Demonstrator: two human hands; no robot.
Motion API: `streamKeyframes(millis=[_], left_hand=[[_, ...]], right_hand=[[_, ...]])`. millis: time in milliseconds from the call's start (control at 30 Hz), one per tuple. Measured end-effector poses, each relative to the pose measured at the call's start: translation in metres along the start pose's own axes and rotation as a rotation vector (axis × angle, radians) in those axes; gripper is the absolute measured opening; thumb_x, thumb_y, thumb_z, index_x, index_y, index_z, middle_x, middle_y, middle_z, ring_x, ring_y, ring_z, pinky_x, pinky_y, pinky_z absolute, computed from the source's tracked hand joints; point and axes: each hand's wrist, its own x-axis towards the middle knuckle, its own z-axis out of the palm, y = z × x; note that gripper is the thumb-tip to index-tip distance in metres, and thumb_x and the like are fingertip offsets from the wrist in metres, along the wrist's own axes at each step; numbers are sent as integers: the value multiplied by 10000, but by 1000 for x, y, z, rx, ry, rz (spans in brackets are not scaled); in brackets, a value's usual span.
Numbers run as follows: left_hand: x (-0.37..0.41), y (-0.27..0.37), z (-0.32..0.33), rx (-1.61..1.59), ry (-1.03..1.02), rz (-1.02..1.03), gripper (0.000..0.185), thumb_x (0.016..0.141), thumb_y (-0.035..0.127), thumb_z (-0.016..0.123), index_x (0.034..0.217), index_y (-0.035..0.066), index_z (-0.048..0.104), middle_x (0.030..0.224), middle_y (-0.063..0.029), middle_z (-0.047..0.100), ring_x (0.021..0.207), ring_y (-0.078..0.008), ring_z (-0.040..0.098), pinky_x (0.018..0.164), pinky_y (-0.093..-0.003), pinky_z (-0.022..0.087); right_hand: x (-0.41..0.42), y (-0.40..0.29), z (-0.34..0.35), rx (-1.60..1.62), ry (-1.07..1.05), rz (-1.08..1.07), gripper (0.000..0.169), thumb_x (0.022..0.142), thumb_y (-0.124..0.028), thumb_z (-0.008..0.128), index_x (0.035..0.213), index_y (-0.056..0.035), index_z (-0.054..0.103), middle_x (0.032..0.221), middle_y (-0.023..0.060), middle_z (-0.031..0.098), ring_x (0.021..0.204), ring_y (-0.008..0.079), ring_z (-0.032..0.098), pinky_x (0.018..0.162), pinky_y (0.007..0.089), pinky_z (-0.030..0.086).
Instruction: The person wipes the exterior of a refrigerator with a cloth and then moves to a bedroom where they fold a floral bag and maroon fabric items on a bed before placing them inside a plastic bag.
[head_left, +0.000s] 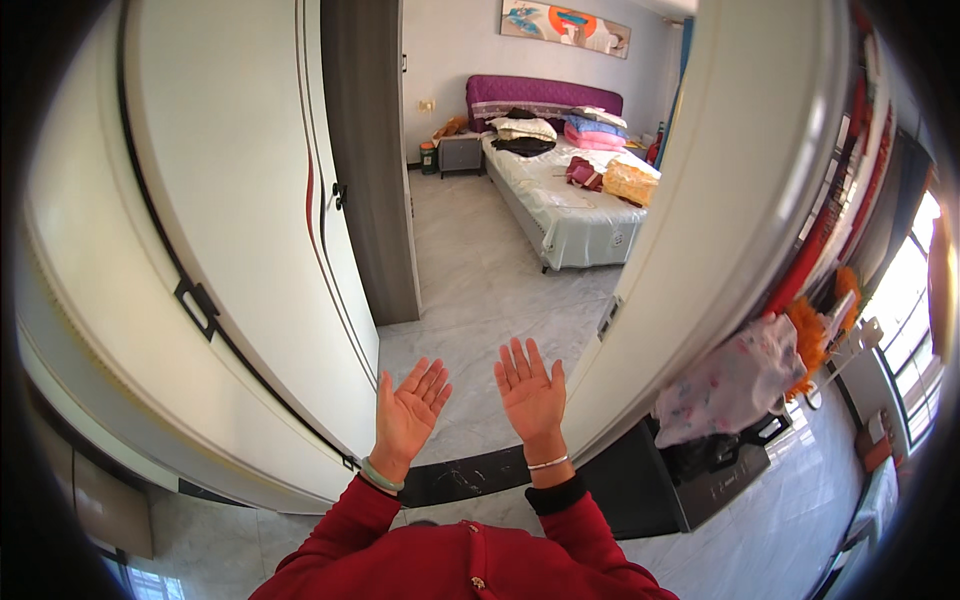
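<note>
Both my palms face up in front of my red top, over a bedroom threshold. My left hand (409, 412) is empty with its fingers apart, a pale green bangle (382, 477) around the wrist. Beside it is the white door (240, 187), swung inward, with a black handle (340, 196). My right hand (531, 390) is empty too, fingers spread, and a silver bangle (548, 462) circles that wrist. It is nearest the white door frame (675, 247), which bears a metal strike plate (610, 318). Below the hands runs a dark marble threshold strip (465, 477).
Beyond the doorway stands a bed (555, 206) with a purple headboard (540, 94), folded bedding and clothes. A grey nightstand (460, 154) is beside it. To my right, a floral cloth (727, 375) lies over a black cabinet (630, 480). A dark wood panel (371, 150) stands behind the door.
</note>
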Motion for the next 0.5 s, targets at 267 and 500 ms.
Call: streamKeyframes(millis=[267,500], left_hand=[[162,10,-45,-53,14,-23,653,939,514,256,1336,3,341,1365,-152,387,1257,-268,382,1070,-398,286],[325,48,-50,-83,-52,-116,651,939,509,258,1336,-2,339,1373,-158,376,1275,-271,358,1074,-400,279]], right_hand=[[149,-16,-42,-86,63,-3,601,948,-467,251,1407,-80,226,1413,107,320,1301,274,304,1074,406,259],[293,-25,-51,-100,54,-101,609,945,-471,258,1409,-79,213,1429,104,294,1314,267,280,1081,400,248]])
